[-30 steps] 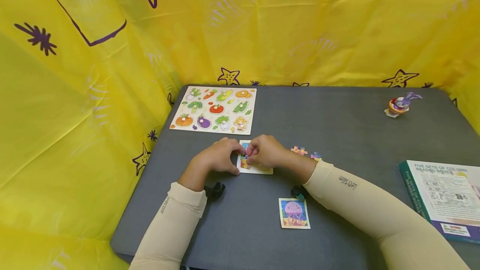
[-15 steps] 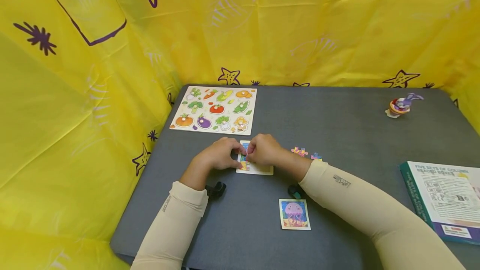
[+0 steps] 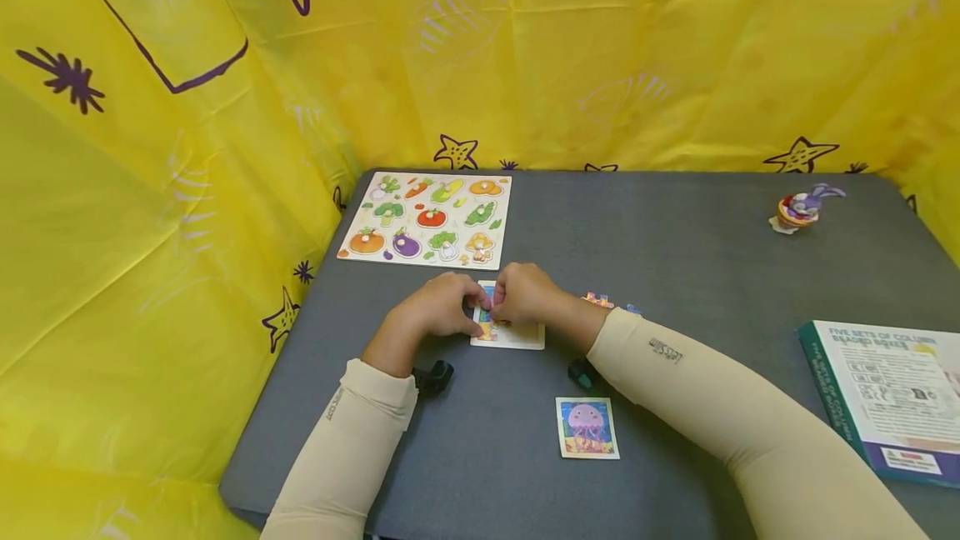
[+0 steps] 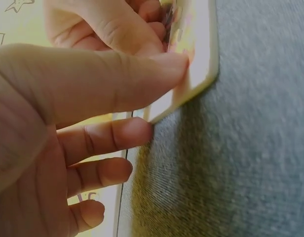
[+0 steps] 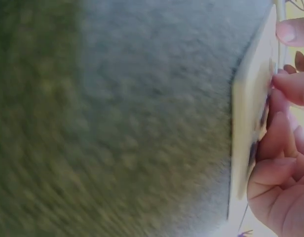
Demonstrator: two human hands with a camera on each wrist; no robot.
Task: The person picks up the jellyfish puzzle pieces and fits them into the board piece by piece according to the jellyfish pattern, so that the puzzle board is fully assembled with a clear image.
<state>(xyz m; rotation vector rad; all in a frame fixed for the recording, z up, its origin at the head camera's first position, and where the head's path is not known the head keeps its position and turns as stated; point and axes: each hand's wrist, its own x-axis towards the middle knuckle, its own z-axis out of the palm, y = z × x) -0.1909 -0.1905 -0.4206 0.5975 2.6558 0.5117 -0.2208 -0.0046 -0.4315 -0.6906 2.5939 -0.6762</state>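
A small jigsaw board (image 3: 528, 339) with a pale frame lies mid-table, partly filled along its left side with colourful pieces. My left hand (image 3: 441, 307) holds the board's left edge, its thumb (image 4: 164, 74) on top of the frame and pieces. Over the board, my right hand (image 3: 525, 293) has curled fingers and pinches a jigsaw piece against the picture; the piece is mostly hidden by the fingertips. Loose jigsaw pieces (image 3: 597, 299) lie just right of the board, partly behind the right forearm. Nearer the person is a jellyfish picture card (image 3: 587, 428), lying flat.
Behind the hands lies a vegetable peg puzzle (image 3: 427, 219). A boxed set (image 3: 892, 398) sits at the right, and a purple rabbit figurine (image 3: 801, 208) stands at the far right of the grey table (image 3: 660, 232). Yellow patterned cloth (image 3: 540, 73) hangs behind and at the left.
The right hand has shifted slightly up and left over the board, and its forearm has swung left. More of the board's pale lower right shows. The left hand keeps nearly the same place.
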